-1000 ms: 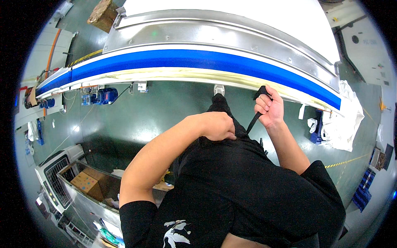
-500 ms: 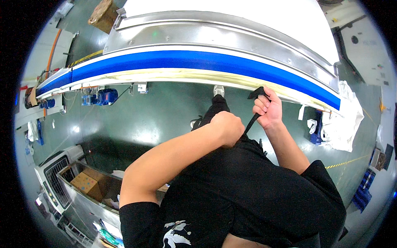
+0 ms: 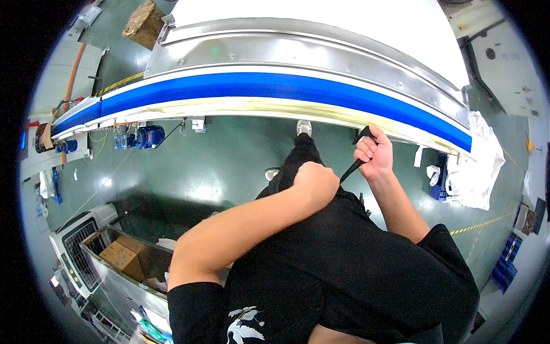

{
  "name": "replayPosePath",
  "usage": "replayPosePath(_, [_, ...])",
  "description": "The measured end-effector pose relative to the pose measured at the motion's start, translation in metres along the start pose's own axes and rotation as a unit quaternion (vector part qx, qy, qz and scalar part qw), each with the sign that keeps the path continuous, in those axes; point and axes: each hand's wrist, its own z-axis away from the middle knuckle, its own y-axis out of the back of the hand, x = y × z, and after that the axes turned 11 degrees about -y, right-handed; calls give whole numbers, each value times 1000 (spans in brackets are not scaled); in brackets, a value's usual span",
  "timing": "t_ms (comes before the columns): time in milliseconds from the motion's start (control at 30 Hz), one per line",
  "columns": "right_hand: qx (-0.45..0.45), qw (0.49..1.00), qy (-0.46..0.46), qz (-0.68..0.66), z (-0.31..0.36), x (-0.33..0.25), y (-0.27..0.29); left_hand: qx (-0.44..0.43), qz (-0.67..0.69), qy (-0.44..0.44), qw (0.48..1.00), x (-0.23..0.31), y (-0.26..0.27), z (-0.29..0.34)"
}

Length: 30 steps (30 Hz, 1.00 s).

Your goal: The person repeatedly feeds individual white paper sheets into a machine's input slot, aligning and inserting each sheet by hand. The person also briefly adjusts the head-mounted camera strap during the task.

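Observation:
A narrow black fabric strap (image 3: pixel 351 170) stretches slantwise from the front of my black trousers, beside my left fist, up to my right hand (image 3: pixel 374 157). My right hand is closed round it, with a folded black end (image 3: pixel 363 134) sticking out above the fingers. At my waist, my left hand (image 3: pixel 317 184) is closed with its back toward me. Its fingers are hidden, so what it grips does not show. Both hands are on my side of the conveyor, the right one close to its pale edge.
A long conveyor with a blue belt (image 3: pixel 258 85) and metal rail (image 3: pixel 275 49) crosses ahead. Blue motors (image 3: pixel 150 136) hang below its left part. White cloth (image 3: pixel 472 172) drapes at the right end. Behind me on the left stand a metal bin with a cardboard box (image 3: pixel 122 258) and a white machine (image 3: pixel 80 243).
My right hand has shifted slightly down and right, and the strap's loose end sits closer to its fingers. My left fist stays at the waist. The view has shifted a little.

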Motion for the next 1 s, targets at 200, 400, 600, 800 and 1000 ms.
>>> replayPosePath(200, [18, 1000, 10, 6, 5, -1, -4, -20, 87, 85, 992, -8, -1, -3])
replayPosePath(400, [208, 908, 218, 291, 13, -8, -13, 159, 75, 6, 984, -2, -22, 19])
replayPosePath(600, [-145, 603, 278, 734, 50, 16, -6, 214, 29, -14, 976, 1, -27, 26])
replayPosePath(800, [-206, 600, 122, 763, 49, 46, 3, 220, 32, -15, 975, -2, -25, 37])
replayPosePath(1000, [-248, 547, 111, 792, 44, 37, 6, 178, 6, -57, 982, -13, -18, 40])
